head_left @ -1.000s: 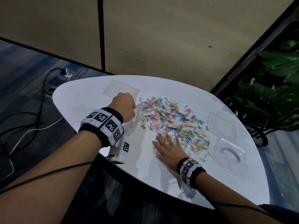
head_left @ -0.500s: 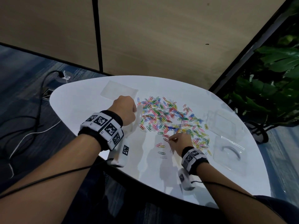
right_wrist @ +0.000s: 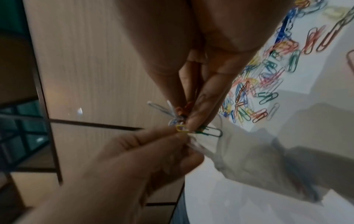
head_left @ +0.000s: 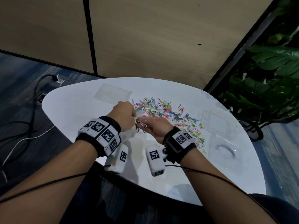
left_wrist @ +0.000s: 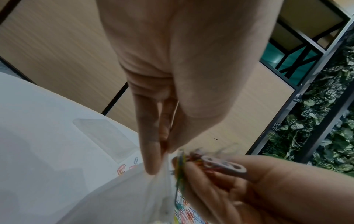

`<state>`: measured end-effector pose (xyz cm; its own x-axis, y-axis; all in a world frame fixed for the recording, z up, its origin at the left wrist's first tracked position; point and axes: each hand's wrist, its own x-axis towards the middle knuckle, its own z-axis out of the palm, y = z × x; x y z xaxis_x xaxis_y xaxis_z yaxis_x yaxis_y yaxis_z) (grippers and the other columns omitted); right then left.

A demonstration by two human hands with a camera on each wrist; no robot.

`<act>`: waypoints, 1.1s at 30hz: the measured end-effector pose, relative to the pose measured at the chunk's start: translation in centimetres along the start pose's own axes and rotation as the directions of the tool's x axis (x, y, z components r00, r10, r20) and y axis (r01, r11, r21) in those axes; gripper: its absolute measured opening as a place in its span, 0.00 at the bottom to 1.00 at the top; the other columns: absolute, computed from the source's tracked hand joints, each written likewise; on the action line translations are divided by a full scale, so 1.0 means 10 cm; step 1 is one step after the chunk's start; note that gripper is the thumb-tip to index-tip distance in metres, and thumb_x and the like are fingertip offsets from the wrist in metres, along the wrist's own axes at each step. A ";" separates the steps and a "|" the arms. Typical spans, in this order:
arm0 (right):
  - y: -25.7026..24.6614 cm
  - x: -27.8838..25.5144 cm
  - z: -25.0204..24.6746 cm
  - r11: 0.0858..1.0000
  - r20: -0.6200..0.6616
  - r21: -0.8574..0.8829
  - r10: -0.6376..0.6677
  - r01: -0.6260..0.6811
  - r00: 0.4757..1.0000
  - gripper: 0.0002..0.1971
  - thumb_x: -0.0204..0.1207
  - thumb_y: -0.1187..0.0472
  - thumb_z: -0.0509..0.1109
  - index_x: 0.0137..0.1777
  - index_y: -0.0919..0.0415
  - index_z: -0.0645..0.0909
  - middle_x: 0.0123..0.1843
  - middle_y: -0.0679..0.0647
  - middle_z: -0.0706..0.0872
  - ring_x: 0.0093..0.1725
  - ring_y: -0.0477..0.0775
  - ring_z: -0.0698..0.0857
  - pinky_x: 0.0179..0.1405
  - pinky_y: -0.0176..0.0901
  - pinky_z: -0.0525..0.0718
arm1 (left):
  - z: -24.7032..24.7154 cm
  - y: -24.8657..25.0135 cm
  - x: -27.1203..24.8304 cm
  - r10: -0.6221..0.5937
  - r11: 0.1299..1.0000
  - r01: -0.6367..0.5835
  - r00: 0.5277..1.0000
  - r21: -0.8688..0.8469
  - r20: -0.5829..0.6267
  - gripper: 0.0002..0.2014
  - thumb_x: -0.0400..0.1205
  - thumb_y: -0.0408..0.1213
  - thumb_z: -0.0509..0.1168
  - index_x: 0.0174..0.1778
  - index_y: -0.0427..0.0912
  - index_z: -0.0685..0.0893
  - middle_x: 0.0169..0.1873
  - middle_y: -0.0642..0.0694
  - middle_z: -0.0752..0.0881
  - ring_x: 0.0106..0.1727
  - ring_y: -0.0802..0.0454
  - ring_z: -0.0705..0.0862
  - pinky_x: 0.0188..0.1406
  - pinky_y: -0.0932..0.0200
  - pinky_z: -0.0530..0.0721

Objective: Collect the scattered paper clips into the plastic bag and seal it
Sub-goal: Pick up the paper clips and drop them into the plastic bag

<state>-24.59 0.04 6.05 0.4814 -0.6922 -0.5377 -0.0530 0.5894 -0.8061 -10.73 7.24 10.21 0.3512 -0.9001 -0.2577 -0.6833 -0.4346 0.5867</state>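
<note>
Pinching a small bunch of paper clips (head_left: 140,125) between thumb and fingertips, the right hand (head_left: 156,129) was raised above the white surface (head_left: 77,109) and met the left hand (head_left: 123,116) just over its near middle. The bunch showed white, yellow, green and red clips, one white clip sticking out toward the wrist in the left wrist view. The left hand pinched the top edge of the clear plastic bag (left_wrist: 122,195) between thumb and forefinger, and the bag hung down from that grip toward the surface. The right hand's fingertips (right_wrist: 193,121) sat right at the bag's mouth, touching or nearly touching the left hand's fingers; whether any clip was already inside the bag I could not tell.

Beyond both hands, the scattered paper clips (head_left: 168,112) lay in a wide multicoloured spread across the middle and right of the surface. A flat clear sheet or bag (head_left: 112,94) lay on the far left part, apart from the clips. Two clear plastic box parts (head_left: 215,122) rested near the right edge. Leafy green plants (head_left: 267,75) stood past the right side, and cables (head_left: 32,113) ran over the dark floor at left.
</note>
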 end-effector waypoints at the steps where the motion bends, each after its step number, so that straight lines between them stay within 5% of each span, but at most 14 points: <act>1: 0.03 0.02 0.07 1.000 -0.017 -0.029 0.006 -0.006 1.000 0.05 0.75 0.75 0.71 0.50 0.76 0.85 0.47 0.66 0.89 0.44 0.57 0.90 0.42 0.38 0.90 | 0.01 0.00 -0.01 0.002 1.000 -0.002 1.000 -0.005 0.002 0.14 0.78 0.26 0.65 0.53 0.40 0.92 0.49 0.36 0.91 0.54 0.40 0.90 0.61 0.49 0.88; 5: 0.08 0.09 0.21 0.992 -0.089 -0.127 0.015 -0.026 0.996 0.11 0.74 0.80 0.63 0.53 0.77 0.85 0.48 0.66 0.86 0.42 0.57 0.86 0.40 0.38 0.88 | 0.03 0.02 0.00 0.009 1.000 -0.010 1.000 -0.029 -0.014 0.12 0.77 0.27 0.68 0.53 0.38 0.92 0.49 0.36 0.91 0.55 0.40 0.90 0.60 0.48 0.88; 7: 0.12 0.12 0.23 0.956 -0.105 -0.293 -0.050 0.018 0.993 0.14 0.70 0.82 0.64 0.46 0.71 0.90 0.46 0.67 0.89 0.44 0.62 0.87 0.50 0.47 0.89 | 0.04 0.01 0.00 0.014 0.999 -0.015 1.000 -0.029 -0.021 0.12 0.77 0.27 0.69 0.54 0.38 0.92 0.54 0.38 0.90 0.57 0.40 0.89 0.61 0.49 0.88; 9: 0.15 0.13 0.24 0.816 -0.075 -0.567 -0.186 0.111 0.980 0.12 0.69 0.76 0.70 0.38 0.60 0.92 0.40 0.64 0.91 0.43 0.65 0.89 0.53 0.55 0.90 | 0.04 0.01 0.01 0.019 0.999 -0.020 0.999 -0.028 -0.029 0.12 0.77 0.28 0.70 0.54 0.39 0.92 0.58 0.39 0.89 0.58 0.40 0.88 0.60 0.50 0.88; 12: 0.09 0.08 0.27 0.446 0.042 -0.875 -0.317 0.188 0.948 0.10 0.74 0.70 0.69 0.46 0.61 0.93 0.34 0.57 0.88 0.35 0.58 0.84 0.31 0.32 0.82 | 0.02 0.00 0.00 0.025 0.999 -0.025 1.000 -0.033 -0.018 0.13 0.77 0.26 0.68 0.55 0.39 0.92 0.53 0.39 0.90 0.55 0.41 0.89 0.59 0.50 0.88; 15: 0.05 0.01 0.28 0.252 0.188 -0.933 -0.266 0.257 0.945 0.13 0.76 0.71 0.64 0.51 0.62 0.91 0.41 0.58 0.88 0.36 0.52 0.79 0.32 0.33 0.72 | 0.00 0.00 -0.02 0.032 0.999 -0.032 0.999 0.000 -0.002 0.12 0.76 0.25 0.68 0.50 0.40 0.94 0.43 0.41 0.87 0.52 0.39 0.89 0.52 0.53 0.88; 17: 0.03 -0.03 0.23 0.273 0.251 -0.911 -0.233 0.311 0.940 0.14 0.77 0.68 0.65 0.57 0.58 0.89 0.45 0.54 0.89 0.37 0.47 0.82 0.36 0.32 0.75 | -0.02 -0.01 -0.02 0.027 0.999 -0.026 1.000 0.018 -0.015 0.12 0.76 0.25 0.68 0.48 0.40 0.94 0.41 0.41 0.86 0.51 0.39 0.88 0.47 0.54 0.86; 20: -0.05 -0.11 0.03 0.400 0.242 -0.822 -0.399 0.405 0.885 0.14 0.78 0.67 0.68 0.57 0.54 0.90 0.51 0.48 0.92 0.49 0.44 0.89 0.54 0.34 0.84 | -0.06 -0.03 -0.02 0.003 1.000 -0.004 0.999 -0.005 -0.037 0.14 0.77 0.24 0.66 0.54 0.39 0.92 0.49 0.39 0.88 0.51 0.40 0.87 0.52 0.53 0.88; 23: 0.00 -0.19 -0.27 0.465 0.159 -0.774 -0.514 0.430 0.843 0.13 0.78 0.68 0.67 0.54 0.55 0.91 0.52 0.48 0.92 0.50 0.43 0.90 0.58 0.42 0.88 | -0.06 -0.06 -0.02 -0.007 1.000 0.006 0.999 -0.016 -0.046 0.16 0.77 0.23 0.65 0.57 0.37 0.92 0.54 0.38 0.89 0.54 0.40 0.88 0.57 0.52 0.88; 24: 0.08 -0.21 -0.39 0.386 0.197 -0.826 -0.483 0.410 0.853 0.13 0.80 0.66 0.67 0.57 0.54 0.90 0.56 0.47 0.91 0.52 0.44 0.89 0.59 0.44 0.88 | -0.06 -0.06 -0.03 -0.011 1.000 0.010 0.999 -0.017 -0.049 0.16 0.78 0.23 0.65 0.57 0.37 0.91 0.55 0.38 0.89 0.55 0.39 0.88 0.59 0.52 0.88; 26: 0.35 -0.24 -0.65 0.061 0.369 -0.916 -0.260 0.396 0.892 0.17 0.82 0.60 0.65 0.69 0.52 0.83 0.71 0.49 0.83 0.65 0.50 0.85 0.69 0.51 0.82 | -0.06 -0.04 -0.03 -0.012 1.000 0.011 0.998 -0.016 -0.055 0.16 0.78 0.23 0.66 0.59 0.36 0.91 0.56 0.38 0.89 0.57 0.39 0.88 0.61 0.51 0.88; 28: 0.66 -0.28 -0.89 -0.232 0.513 -0.836 -0.012 0.496 0.858 0.22 0.84 0.61 0.59 0.78 0.57 0.72 0.82 0.54 0.70 0.77 0.55 0.75 0.76 0.54 0.75 | -0.06 -0.04 -0.04 -0.004 1.000 0.003 0.999 -0.008 -0.053 0.16 0.78 0.23 0.66 0.59 0.36 0.91 0.57 0.37 0.89 0.57 0.38 0.88 0.61 0.51 0.88; 31: 1.02 -0.24 -1.23 -0.454 0.699 -0.599 0.107 0.660 0.708 0.25 0.78 0.69 0.59 0.76 0.72 0.71 0.79 0.67 0.71 0.75 0.64 0.77 0.67 0.56 0.82 | -0.06 -0.04 -0.03 0.007 1.000 -0.006 0.999 0.014 -0.049 0.13 0.77 0.23 0.65 0.52 0.36 0.92 0.56 0.37 0.90 0.57 0.38 0.88 0.59 0.52 0.88; 33: 1.12 -0.13 -1.42 -0.541 0.714 -0.553 0.084 0.633 0.695 0.28 0.77 0.69 0.65 0.78 0.72 0.67 0.81 0.68 0.68 0.78 0.66 0.73 0.69 0.57 0.80 | -0.06 -0.05 -0.02 0.003 1.000 -0.002 0.999 0.024 -0.048 0.13 0.77 0.24 0.66 0.53 0.37 0.92 0.56 0.37 0.90 0.57 0.38 0.88 0.59 0.51 0.88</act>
<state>-38.21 1.63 -5.78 0.9549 -0.1344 -0.2647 -0.1503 -0.9878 -0.0407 -10.15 7.66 10.43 0.3793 -0.8991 -0.2186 -0.6992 -0.4332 0.5688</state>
